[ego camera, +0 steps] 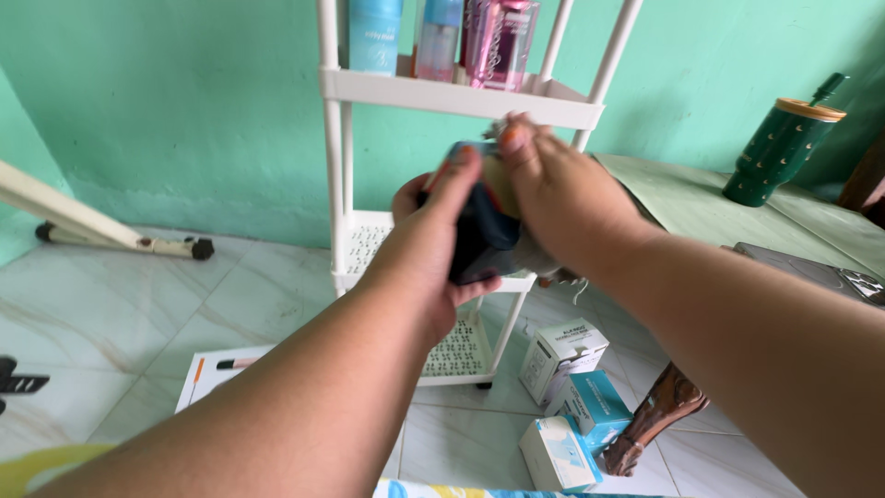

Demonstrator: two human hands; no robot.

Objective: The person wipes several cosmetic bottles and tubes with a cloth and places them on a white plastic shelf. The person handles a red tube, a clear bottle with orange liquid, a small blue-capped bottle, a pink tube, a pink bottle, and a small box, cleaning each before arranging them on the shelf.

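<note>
Head view: both hands' fingers clamp dark blue pouch (484, 235) by white rack (461, 97); loose grip risks dropping it.

One head-worn camera looks down and forward, close over both forearms, toward the white shelf rack (343, 166).

Your left hand (433, 263) and right hand (562, 194) are bare, no gloves or rings visible. Both forearms are uncovered, no sleeves in frame. Right-hand nails carry orange polish.
</note>
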